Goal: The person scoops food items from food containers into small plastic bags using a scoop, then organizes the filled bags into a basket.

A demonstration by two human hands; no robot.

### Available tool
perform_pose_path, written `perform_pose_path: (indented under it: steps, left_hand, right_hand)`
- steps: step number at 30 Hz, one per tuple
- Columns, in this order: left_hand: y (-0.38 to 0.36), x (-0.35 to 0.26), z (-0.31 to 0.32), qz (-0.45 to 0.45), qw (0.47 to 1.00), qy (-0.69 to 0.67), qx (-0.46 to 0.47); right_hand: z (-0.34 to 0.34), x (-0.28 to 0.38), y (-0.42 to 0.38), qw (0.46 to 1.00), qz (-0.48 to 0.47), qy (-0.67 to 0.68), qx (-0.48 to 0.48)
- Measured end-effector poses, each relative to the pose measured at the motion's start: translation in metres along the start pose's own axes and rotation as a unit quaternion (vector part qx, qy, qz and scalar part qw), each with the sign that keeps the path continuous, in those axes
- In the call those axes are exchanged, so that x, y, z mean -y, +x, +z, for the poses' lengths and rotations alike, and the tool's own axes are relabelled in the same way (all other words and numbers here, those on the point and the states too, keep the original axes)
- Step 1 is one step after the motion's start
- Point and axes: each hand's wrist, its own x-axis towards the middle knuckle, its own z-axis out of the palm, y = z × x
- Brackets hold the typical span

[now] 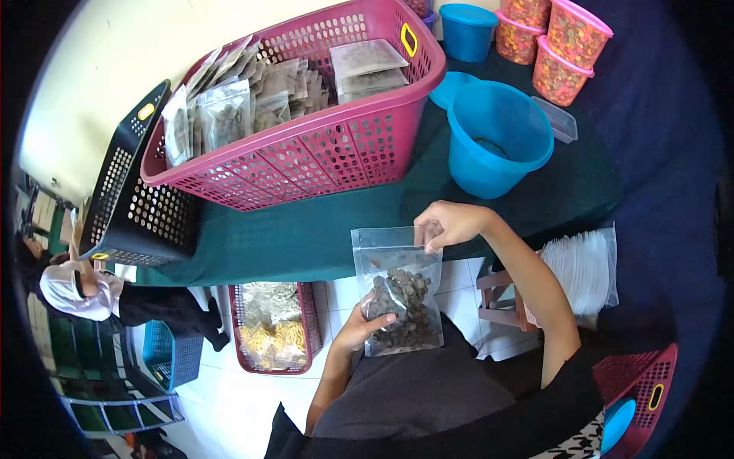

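Observation:
A clear zip bag (386, 262), part filled with small dark, roundish flat pieces (409, 298), hangs upright in front of my lap. My left hand (365, 327) grips its lower left side, the thumb across the front and the other fingers mostly behind. At the bag's top right corner, my right hand (451, 226) is closed in a pinch on the edge near the zip strip. Beyond that hand, a blue tub (497, 141) stands open on the green-covered table (306, 229), with a little dark stuff at its bottom.
A pink basket (321, 145) of filled bags stands on the table beside a black basket (157, 218). Tubs of colourful pieces (562, 73) stack at the back right. Stacked clear bags (581, 268) lie on a stool. Another basket (310, 329) sits on the floor. A person (115, 298) is at left.

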Motion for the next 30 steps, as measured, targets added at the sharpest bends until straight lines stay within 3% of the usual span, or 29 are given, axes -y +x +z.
perform_pose_path:
  steps: [2,6,10,12,14,16,17,18,20,21,23,26,28,29,30]
  left_hand:
    - [0.002,0.000,0.005,0.004,1.000,-0.006,-0.002]
    - [0.006,0.000,0.019,0.001,0.999,-0.030,-0.029]
    - [0.005,-0.005,0.040,-0.019,0.997,-0.005,-0.081]
    - [0.005,-0.001,0.045,0.015,0.996,0.059,-0.068]
    - [0.002,-0.002,0.053,0.047,0.995,0.041,-0.073]
    - [-0.005,-0.009,0.063,0.054,0.995,-0.004,-0.087]
    - [-0.006,-0.009,0.064,0.085,0.990,-0.041,-0.101]
    - [-0.007,-0.008,0.065,0.118,0.984,-0.078,-0.112]
    - [-0.014,-0.008,0.060,0.167,0.978,-0.102,-0.074]
    - [-0.018,-0.011,0.061,0.170,0.978,-0.103,-0.066]
    - [-0.027,-0.017,0.065,0.152,0.983,-0.101,-0.028]
    - [-0.040,-0.027,0.083,0.154,0.985,-0.078,-0.004]
    - [-0.046,-0.032,0.087,0.138,0.989,-0.005,-0.047]
    - [-0.048,-0.046,0.095,0.121,0.983,0.086,-0.106]
    - [-0.047,-0.065,0.104,0.160,0.978,0.038,-0.127]
  right_hand:
    - [-0.001,-0.009,-0.008,0.992,-0.044,0.100,-0.060]
    - [0.024,-0.016,-0.022,0.893,-0.035,0.376,-0.245]
    - [0.097,-0.023,-0.035,0.926,-0.031,0.343,-0.155]
    - [0.119,-0.027,-0.040,0.895,-0.094,0.385,-0.203]
    - [0.115,-0.037,-0.056,0.888,-0.071,0.399,-0.218]
    - [0.102,-0.030,-0.073,0.756,-0.035,0.557,-0.342]
    - [0.092,-0.017,-0.080,0.682,-0.122,0.636,-0.339]
    - [0.085,-0.010,-0.089,0.688,-0.120,0.630,-0.339]
    - [0.084,-0.019,-0.100,0.766,-0.099,0.552,-0.314]
    - [0.080,-0.013,-0.101,0.770,-0.103,0.548,-0.311]
    - [0.077,0.008,-0.102,0.842,-0.104,0.472,-0.242]
    - [0.073,0.025,-0.088,0.881,-0.086,0.420,-0.203]
    - [0.071,0.046,-0.077,0.901,-0.101,0.375,-0.195]
    - [0.069,0.058,-0.072,0.884,-0.129,0.407,-0.191]
    - [0.065,0.066,-0.068,0.865,-0.157,0.439,-0.187]
